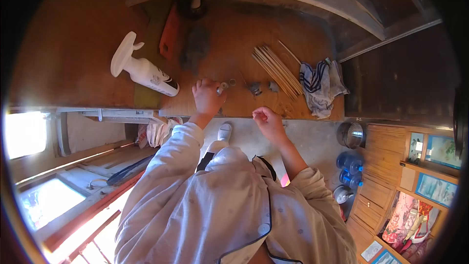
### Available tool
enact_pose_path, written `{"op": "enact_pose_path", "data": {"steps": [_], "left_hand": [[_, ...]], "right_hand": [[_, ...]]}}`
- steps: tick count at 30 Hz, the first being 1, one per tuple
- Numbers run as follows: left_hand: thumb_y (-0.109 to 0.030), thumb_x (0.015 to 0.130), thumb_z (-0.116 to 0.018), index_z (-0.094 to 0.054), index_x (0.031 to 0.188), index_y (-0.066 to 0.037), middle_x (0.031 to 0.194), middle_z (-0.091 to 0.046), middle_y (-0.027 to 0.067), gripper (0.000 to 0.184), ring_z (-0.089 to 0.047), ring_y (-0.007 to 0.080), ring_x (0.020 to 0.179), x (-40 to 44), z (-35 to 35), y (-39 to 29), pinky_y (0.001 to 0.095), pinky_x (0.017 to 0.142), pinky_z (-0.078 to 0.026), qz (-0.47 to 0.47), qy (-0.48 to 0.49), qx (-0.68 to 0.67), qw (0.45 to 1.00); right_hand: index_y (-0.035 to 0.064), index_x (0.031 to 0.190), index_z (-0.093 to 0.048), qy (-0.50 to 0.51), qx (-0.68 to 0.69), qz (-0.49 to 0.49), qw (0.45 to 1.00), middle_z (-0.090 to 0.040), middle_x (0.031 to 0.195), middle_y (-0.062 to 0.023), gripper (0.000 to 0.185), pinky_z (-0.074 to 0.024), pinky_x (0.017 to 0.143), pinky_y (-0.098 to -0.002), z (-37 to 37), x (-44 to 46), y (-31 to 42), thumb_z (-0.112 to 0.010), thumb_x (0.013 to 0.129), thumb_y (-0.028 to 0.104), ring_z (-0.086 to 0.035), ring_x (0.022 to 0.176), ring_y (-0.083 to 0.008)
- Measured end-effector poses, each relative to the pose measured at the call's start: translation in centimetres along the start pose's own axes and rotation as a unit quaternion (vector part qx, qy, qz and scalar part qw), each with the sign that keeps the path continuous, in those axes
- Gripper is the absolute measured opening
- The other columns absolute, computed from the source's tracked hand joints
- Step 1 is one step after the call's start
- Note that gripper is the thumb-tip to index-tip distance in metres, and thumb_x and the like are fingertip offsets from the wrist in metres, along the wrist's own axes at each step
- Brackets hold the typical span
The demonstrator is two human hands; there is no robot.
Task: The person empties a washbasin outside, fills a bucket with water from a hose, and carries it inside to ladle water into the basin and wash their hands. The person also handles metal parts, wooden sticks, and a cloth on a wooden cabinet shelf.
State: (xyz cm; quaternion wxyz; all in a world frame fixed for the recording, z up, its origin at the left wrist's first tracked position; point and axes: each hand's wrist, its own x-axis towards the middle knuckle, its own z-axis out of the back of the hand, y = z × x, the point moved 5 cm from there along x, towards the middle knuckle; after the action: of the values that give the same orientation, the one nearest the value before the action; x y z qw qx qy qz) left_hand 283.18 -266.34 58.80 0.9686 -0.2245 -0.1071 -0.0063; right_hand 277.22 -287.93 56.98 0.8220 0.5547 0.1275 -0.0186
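My left hand rests at the front edge of the wooden table, its fingers curled at a small pale, round item; the item's kind is too small to tell. Just right of it lies a small ring-shaped piece. My right hand hangs in front of the table edge, apart from the surface, with its fingers curled in; anything inside them is hidden. Between and beyond the hands are a small dark object and a small grey piece.
A white spray bottle lies at the left. Toward the right are a bundle of thin wooden sticks and a crumpled striped cloth. An orange-red flat piece sits at the back left. Blue water jugs stand on the floor.
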Motion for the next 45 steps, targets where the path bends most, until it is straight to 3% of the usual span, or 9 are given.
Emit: {"op": "enact_pose_path", "data": {"steps": [5,8,11,24,29,33,39,42,45], "left_hand": [[-0.023,0.069,-0.069,-0.06,0.092,-0.01,0.09,-0.061,0.0065,0.028,-0.054,0.0221,0.088,-0.8,0.4,4.2,0.0362,0.081,-0.037,0.101,-0.014,-0.226,0.969],[-0.019,0.074,-0.068,-0.057,0.095,-0.005,0.09,-0.062,0.0058,0.027,-0.057,0.0161,0.086,-2.2,-1.2,6.7,0.0304,0.078,-0.04,0.32,0.082,-0.565,0.756],[-0.016,0.076,-0.067,-0.056,0.099,-0.001,0.089,-0.062,0.0052,0.03,-0.057,0.0125,0.084,-2.3,0.3,6.3,0.0258,0.076,-0.043,0.306,0.046,-0.606,0.733],[-0.015,0.069,-0.07,-0.057,0.102,0.0,0.087,-0.061,0.0121,0.039,-0.059,0.0209,0.083,-1.4,3.1,1.3,0.0308,0.075,-0.046,0.051,0.098,-0.389,0.915],[-0.013,0.073,-0.067,-0.049,0.115,-0.002,0.096,-0.059,0.0139,0.047,-0.055,0.0271,0.093,2.6,3.3,1.9,0.0347,0.083,-0.042,-0.041,-0.017,-0.279,0.959],[-0.021,0.079,-0.057,-0.048,0.116,-0.002,0.102,-0.057,0.019,0.042,-0.053,0.0322,0.099,9.9,0.5,6.4,0.0385,0.085,-0.041,0.078,-0.144,0.059,0.985],[-0.028,0.076,-0.058,-0.045,0.118,-0.001,0.114,-0.05,0.0186,0.052,-0.048,0.0306,0.105,14.4,-4.3,10.1,0.0452,0.093,-0.034,0.225,0.091,0.025,0.97],[-0.032,0.079,-0.055,-0.044,0.12,-0.001,0.116,-0.051,0.0166,0.052,-0.05,0.0266,0.104,14.0,-7.6,12.3,0.0425,0.091,-0.037,0.257,0.005,-0.515,0.818],[-0.031,0.082,-0.052,-0.044,0.121,-0.002,0.118,-0.051,0.0149,0.049,-0.052,0.0254,0.101,11.9,-1.4,4.2,0.0385,0.089,-0.04,0.154,0.159,-0.899,0.379]], "right_hand": [[0.0044,0.088,-0.059,-0.065,-0.097,0.094,0.989,-0.063,0.077,-0.0077,0.01,-0.048,0.063,-0.0259,-1.2,2.6,5.0,-0.06,0.078,0.007,-0.061,0.067,-0.0163],[0.0056,0.092,-0.059,-0.057,-0.2,0.162,0.965,-0.061,0.085,-0.0105,0.015,-0.0488,0.063,-0.0316,-3.3,5.8,6.8,-0.059,0.077,0.008,-0.061,0.072,-0.0237],[0.0063,0.098,-0.058,-0.018,-0.348,0.163,0.923,-0.057,0.095,-0.013,0.022,-0.0485,0.066,-0.0367,-6.4,8.9,6.9,-0.057,0.076,0.011,-0.059,0.079,-0.0282],[0.0025,0.113,-0.051,0.17,-0.09,-0.034,0.981,-0.061,0.093,-0.0082,0.053,-0.0473,0.067,-0.0274,-7.0,7.4,8.0,-0.069,0.073,0.033,-0.059,0.077,-0.016],[0.0016,0.106,-0.052,0.006,0.15,-0.021,0.988,-0.055,0.081,-0.0013,0.042,-0.0451,0.063,-0.0227,-3.1,6.0,4.7,-0.071,0.074,0.023,-0.052,0.072,-0.008],[0.0027,0.105,-0.052,-0.052,0.163,-0.048,0.984,-0.051,0.079,0.0011,0.037,-0.0442,0.063,-0.0215,0.5,3.4,3.6,-0.069,0.076,0.02,-0.05,0.072,-0.0068],[0.0038,0.111,-0.05,-0.084,0.201,-0.106,0.97,-0.057,0.09,-0.0012,0.035,-0.0447,0.065,-0.0227,2.6,-1.0,3.8,-0.062,0.082,0.018,-0.056,0.078,-0.0103],[0.0054,0.109,-0.052,-0.104,0.302,-0.139,0.937,-0.057,0.09,-0.0005,0.03,-0.0449,0.068,-0.0252,3.3,-2.4,1.5,-0.06,0.083,0.019,-0.056,0.08,-0.0111],[0.0069,0.107,-0.054,-0.087,0.483,-0.133,0.861,-0.058,0.091,-0.0016,0.028,-0.0445,0.074,-0.0284,3.5,-3.0,0.6,-0.058,0.083,0.021,-0.056,0.084,-0.0136]]}}
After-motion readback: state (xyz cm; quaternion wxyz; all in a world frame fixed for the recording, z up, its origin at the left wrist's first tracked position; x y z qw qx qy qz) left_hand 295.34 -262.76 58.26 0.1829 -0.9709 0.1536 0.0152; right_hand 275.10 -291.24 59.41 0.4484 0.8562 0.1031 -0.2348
